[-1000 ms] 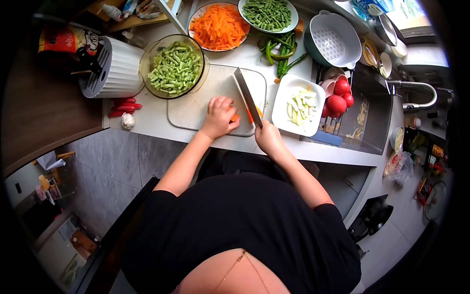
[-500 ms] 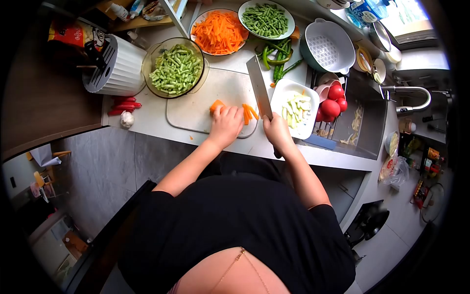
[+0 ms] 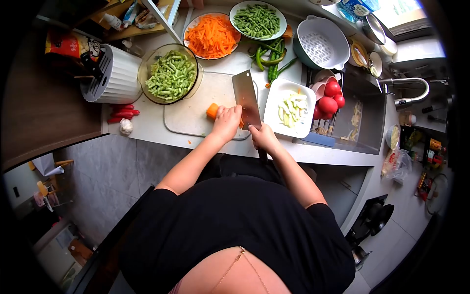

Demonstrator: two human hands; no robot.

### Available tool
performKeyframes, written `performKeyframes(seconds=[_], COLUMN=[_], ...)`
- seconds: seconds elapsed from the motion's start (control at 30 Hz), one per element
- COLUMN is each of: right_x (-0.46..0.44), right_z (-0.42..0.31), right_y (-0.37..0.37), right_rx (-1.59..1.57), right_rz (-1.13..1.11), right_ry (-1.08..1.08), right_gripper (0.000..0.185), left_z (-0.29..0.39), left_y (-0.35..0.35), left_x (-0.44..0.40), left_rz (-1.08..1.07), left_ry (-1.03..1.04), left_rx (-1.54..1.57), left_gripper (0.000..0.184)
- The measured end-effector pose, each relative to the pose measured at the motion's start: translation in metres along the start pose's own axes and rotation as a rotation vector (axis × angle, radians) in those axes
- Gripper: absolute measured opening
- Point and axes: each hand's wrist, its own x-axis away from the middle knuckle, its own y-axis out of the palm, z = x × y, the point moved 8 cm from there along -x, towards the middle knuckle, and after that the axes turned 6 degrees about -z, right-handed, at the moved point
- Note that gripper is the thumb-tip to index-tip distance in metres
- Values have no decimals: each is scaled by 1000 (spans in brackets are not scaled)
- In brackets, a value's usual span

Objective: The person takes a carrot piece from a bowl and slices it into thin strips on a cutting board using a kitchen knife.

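Gripping cleaver: right hand. Left hand: curled over carrot strips, near bench front edge. Unsliced: carrot chunk. Plated: carrot shreds.

Grey tiled floor, window (bright)

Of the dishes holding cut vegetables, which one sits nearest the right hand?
The white squarish dish, just beside the right hand. The glass bowl, orange-heaped plate and green-heaped plate are round and farther off.
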Motion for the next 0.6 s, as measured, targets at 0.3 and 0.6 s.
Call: performKeyframes(seconds=[0.3,0.6], right_x=[-7,-60], right_z=[-82,-265], right_y=[11,-11], right_rx=[-219,117], right_rz=[-21,263], right_ry=[-177,-577], right_gripper=[19,27], left_z=[2,-65], left_y=[-80,-182], left_x=[-24,-133], left_rz=[136,358], left_ry=[125,107], left_rx=[18,-209], left_gripper=[26,19])
